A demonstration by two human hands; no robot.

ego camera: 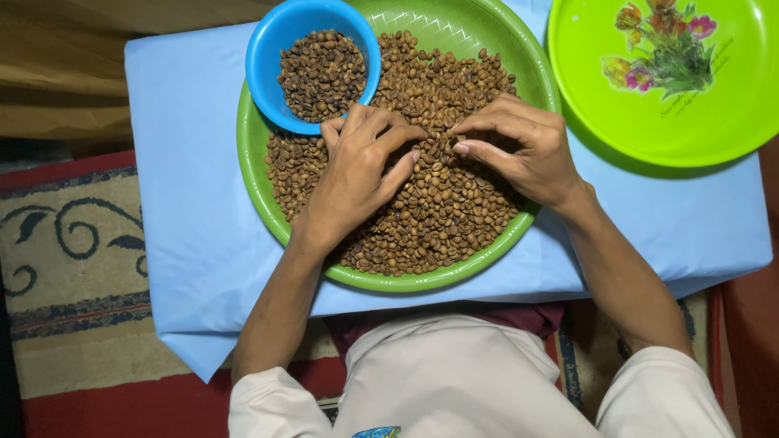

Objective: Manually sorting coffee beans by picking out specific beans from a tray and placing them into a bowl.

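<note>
Both hands are down in the big green tray (258,174) of coffee beans (442,207), which sits on a blue-covered counter (187,203). The left hand (357,174) lies loosely curled on the pile, fingers bent, and I can't tell if it has a bean. The right hand (519,150) has thumb and forefinger nearly pinched together over the beans. They look light, hard, dry and a bit slick, so probably a fingertip pinch on one at a time. A blue bowl (264,61) with darker beans sits at the tray's far left, and an empty green plate (584,105) at far right.
</note>
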